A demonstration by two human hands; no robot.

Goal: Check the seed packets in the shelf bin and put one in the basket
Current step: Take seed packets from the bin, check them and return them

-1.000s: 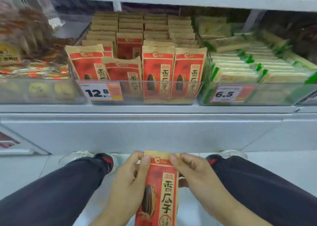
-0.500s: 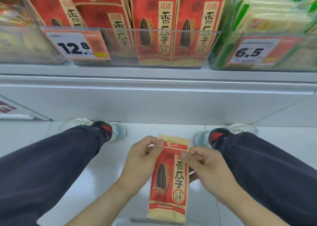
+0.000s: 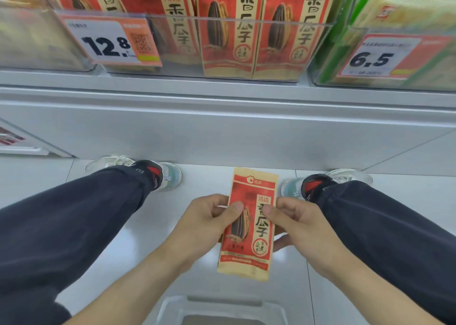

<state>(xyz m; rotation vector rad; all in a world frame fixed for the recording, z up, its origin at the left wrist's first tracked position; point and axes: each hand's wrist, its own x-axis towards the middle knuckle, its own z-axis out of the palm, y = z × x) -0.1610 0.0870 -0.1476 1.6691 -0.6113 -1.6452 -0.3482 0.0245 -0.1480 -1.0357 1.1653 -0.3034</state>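
One seed packet [image 3: 249, 223] is held upright in front of the body, above the white floor [image 3: 103, 255], printed face toward the camera. It is pinched at its left edge by the left hand [image 3: 204, 223], thumb on the front, remaining fingers curled behind. Its right edge is pinched by the right hand [image 3: 298, 226], thumb on the front, fingers curled behind; two fingertips are seen below the thumb at the packet's back.

The top of the packet is seen between the two shoes [image 3: 328, 184], against the floor. The packet is kept well apart from the shelf bin [image 3: 246, 23], a clear bin on the shelf [image 3: 222, 90] above, in which more red packets [image 3: 229, 26] are stood upright in rows. A price tag reading 12.8 [image 3: 111, 43] is fixed to the bin front at left. A neighbouring clear bin [image 3: 385, 58] at right is filled with green-and-pale packs and tagged 6.5.

The rim of a pale basket [image 3: 222, 305] is seen at the bottom edge, directly below the held packet, not touching it. Its inside is mostly cut off by the frame. Dark trouser legs [image 3: 74, 221] are seen on both sides.
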